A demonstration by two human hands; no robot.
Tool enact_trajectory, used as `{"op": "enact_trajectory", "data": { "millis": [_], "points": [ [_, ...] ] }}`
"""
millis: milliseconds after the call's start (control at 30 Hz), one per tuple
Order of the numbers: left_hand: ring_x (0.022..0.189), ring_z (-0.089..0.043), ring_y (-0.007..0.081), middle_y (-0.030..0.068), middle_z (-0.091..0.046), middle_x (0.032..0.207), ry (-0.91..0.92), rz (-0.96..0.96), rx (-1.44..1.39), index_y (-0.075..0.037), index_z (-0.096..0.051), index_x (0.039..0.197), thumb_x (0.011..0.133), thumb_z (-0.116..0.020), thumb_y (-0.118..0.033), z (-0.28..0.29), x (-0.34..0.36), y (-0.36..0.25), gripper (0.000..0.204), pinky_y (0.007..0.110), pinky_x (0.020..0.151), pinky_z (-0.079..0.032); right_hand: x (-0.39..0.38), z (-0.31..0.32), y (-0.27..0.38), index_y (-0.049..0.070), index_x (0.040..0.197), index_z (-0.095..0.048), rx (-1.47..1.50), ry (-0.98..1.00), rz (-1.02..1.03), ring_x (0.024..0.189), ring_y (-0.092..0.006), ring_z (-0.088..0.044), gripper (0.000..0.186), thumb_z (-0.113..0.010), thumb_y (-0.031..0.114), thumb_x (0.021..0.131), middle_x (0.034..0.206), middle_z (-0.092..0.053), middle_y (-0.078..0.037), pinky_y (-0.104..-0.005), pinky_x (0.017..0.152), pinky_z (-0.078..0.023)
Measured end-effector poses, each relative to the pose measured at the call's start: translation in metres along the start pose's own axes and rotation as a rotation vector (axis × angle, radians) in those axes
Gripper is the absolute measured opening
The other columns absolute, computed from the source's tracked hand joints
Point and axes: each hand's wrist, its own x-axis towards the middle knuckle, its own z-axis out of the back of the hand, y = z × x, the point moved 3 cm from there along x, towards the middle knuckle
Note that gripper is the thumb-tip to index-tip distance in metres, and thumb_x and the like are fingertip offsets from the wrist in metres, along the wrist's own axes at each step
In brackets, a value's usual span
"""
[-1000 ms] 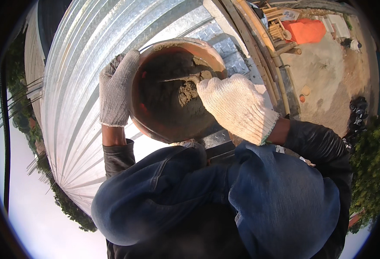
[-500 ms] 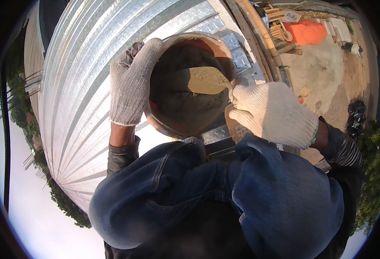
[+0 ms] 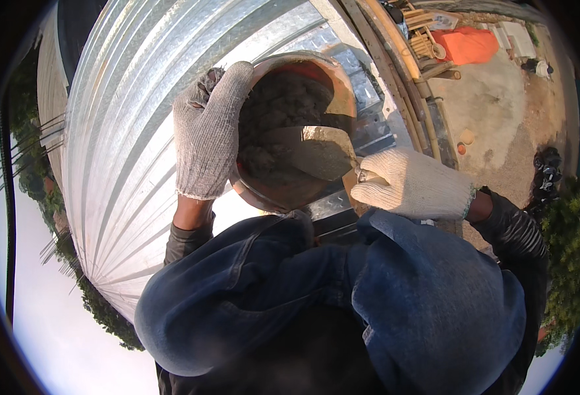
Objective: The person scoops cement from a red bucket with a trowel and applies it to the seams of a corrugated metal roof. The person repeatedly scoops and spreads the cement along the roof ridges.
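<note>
My left hand (image 3: 206, 141), in a grey-white knitted glove, grips the left rim of a round orange bucket (image 3: 344, 84) smeared with cement. Its fingertips are partly hidden. Wet grey mortar (image 3: 280, 99) lies inside. My right hand (image 3: 412, 184), in a similar glove, is closed on the handle of a trowel at the bucket's right edge. The trowel's mortar-coated blade (image 3: 313, 151) reaches into the lower right part of the bucket. The bucket is just beyond my knees in blue jeans (image 3: 435, 296).
Corrugated metal sheets (image 3: 125, 99) curve along the left, with rebar (image 3: 46, 131) past them. Bamboo poles (image 3: 395, 43) edge the right. Below lie a concrete ground (image 3: 484, 105), an orange tarp (image 3: 464, 45) and black bags (image 3: 547, 174). Trees (image 3: 560, 263) stand at lower right.
My left hand and the bucket have shifted right and slightly up since a second ago. My right hand moved right, then slightly back down-left, bringing the trowel blade to the bucket's lower right.
</note>
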Motion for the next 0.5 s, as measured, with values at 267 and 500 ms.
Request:
{"op": "enact_trajectory", "data": {
  "millis": [267, 500],
  "points": [
    [0.078, -0.061, 0.0078, -0.0019, -0.069, 0.084, -0.008, -0.009, 0.034, -0.007, -0.080, 0.098, 0.107, -0.078, -0.036, 0.007, 0.001, 0.004, 0.031, 0.025, 0.076, -0.048, 0.022, -0.023, 0.008, 0.002, 0.106, -0.074, 0.075, 0.089, 0.005, 0.084, -0.0393, -0.073, 0.042, -0.077, 0.043, 0.102, 0.094, -0.073, -0.019, -0.0459, 0.078, -0.059],
    [0.080, -0.066, 0.0084, 0.0002, -0.074, 0.091, -0.034, 0.038, -0.015, -0.004, -0.081, 0.104, 0.108, -0.077, -0.032, 0.014, 0.004, 0.005, 0.028, 0.025, 0.074, -0.052, -0.016, -0.025, -0.024, 0.000, 0.110, -0.074, 0.217, -0.021, 0.090, 0.086, -0.0361, -0.074, 0.046, -0.083, 0.043, 0.097, 0.097, -0.075, -0.018, -0.0438, 0.080, -0.059]
  ]
}}
